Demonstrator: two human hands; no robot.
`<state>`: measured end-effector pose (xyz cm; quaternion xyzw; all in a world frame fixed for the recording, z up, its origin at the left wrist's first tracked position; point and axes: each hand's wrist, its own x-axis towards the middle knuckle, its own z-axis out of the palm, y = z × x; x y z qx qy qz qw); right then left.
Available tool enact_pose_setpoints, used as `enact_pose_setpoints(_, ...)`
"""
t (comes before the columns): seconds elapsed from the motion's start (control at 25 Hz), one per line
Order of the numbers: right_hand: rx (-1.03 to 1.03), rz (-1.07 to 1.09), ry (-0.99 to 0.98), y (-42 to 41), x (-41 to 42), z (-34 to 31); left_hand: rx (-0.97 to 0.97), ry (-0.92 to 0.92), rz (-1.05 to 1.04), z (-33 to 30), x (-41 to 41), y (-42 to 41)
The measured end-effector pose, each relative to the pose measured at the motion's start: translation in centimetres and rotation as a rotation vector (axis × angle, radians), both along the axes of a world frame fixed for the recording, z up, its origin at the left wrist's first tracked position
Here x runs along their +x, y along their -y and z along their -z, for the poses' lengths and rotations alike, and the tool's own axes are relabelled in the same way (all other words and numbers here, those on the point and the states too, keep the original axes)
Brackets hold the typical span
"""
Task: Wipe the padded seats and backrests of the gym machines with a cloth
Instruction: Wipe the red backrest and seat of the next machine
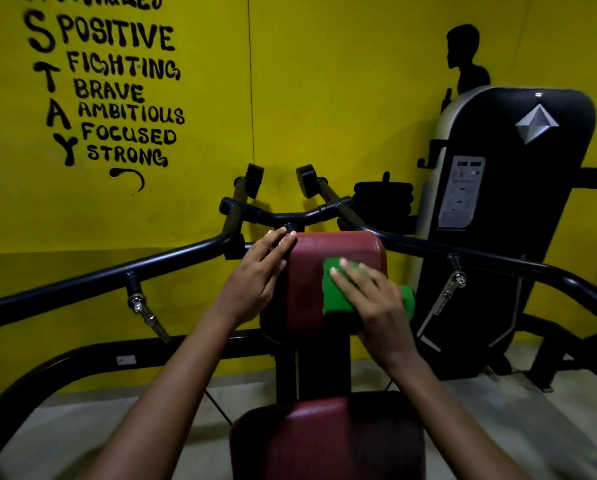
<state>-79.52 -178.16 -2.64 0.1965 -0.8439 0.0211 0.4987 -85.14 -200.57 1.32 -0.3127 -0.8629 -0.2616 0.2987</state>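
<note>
Your right hand (373,299): flat, fingers straight and spread a little, pressing the green cloth (342,296) against the front of the red backrest pad (307,282).
Your left hand (259,271): fingers straight, laid along the pad's upper left edge, fingertips up at its top corner beside the black knob (290,226); it grips nothing.
Green cloth: folded thick, on the right half of the pad under your palm, one end sticking out past the pad's right edge.
Red backrest pad: upright in front of you, on a black post; its surface shines a bit near the top.
Red seat (328,441): below the pad, at the bottom of your view, between your forearms.
Machine arms (99,275): black tubes sweeping out left and right from behind the pad, each with a metal pin hanging below; two handles (252,178) rise behind the top of the pad.
Neighbouring machine (518,216): a black and cream shroud to your right, with a silver diamond emblem and a grey label; black weight plates (383,197) sit just left of it.
Yellow wall (324,98): painted black lettering on the left reads STAY down the side with POSITIVE, FIGHTING, BRAVE, AMBITIOUS, FOCUSED, STRONG; a black painted silhouette stands above the neighbouring machine.
Floor (65,420): pale grey.
</note>
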Motion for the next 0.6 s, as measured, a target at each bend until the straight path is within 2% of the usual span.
enact_pose_setpoints(0.12,-0.063,0.056,-0.054,1.5,-2.2,-3.3,-0.012,0.020,-0.004,-0.3,0.2,0.1)
enact_pose_setpoints(0.2,-0.034,0.054,-0.090,2.9,-1.5,0.0,-0.007,0.035,0.010,-0.5,0.3,0.3)
enact_pose_setpoints(0.28,0.082,0.019,-0.135,3.4,0.4,4.7,-0.008,0.045,0.013,-0.6,0.3,0.5)
enact_pose_setpoints(0.36,0.150,-0.004,-0.147,2.8,1.6,6.4,-0.012,0.051,0.010,-0.7,0.5,0.2)
enact_pose_setpoints(0.48,0.164,-0.014,-0.175,2.9,0.5,2.4,-0.020,0.084,0.018,-1.0,0.8,0.3)
enact_pose_setpoints(0.6,0.078,-0.002,-0.183,4.5,-1.8,-2.0,-0.037,0.171,0.071,-2.0,0.8,1.1)
